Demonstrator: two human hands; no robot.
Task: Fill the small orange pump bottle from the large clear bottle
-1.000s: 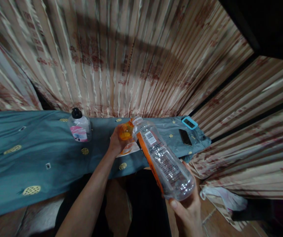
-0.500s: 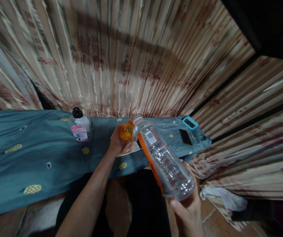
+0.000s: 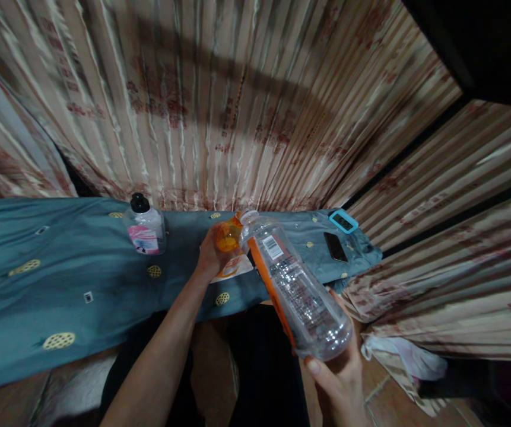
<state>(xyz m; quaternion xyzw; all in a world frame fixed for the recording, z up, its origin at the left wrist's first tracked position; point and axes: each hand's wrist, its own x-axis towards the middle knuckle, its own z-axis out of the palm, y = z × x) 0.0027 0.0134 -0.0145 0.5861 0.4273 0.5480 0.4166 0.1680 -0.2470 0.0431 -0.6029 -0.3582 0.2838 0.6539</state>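
My right hand (image 3: 337,367) is wrapped round the base of a large clear plastic bottle (image 3: 297,287) with an orange label and a barcode. That bottle is tilted, its uncapped neck at the upper left, right beside the mouth of a small translucent orange bottle (image 3: 228,236). My left hand (image 3: 212,252) grips the orange bottle from its left side, and the fingers behind it are hidden. Whether the two mouths touch I cannot tell. Under my left hand lies a white and orange printed packet (image 3: 235,268), partly covered by the hand and the big bottle.
A clear bottle with a black cap and pink label (image 3: 145,228) stands left on the teal cloth (image 3: 117,284). At the right end lie a black phone (image 3: 336,247) and a blue-framed digital clock (image 3: 343,221). Patterned curtains (image 3: 237,107) hang close behind.
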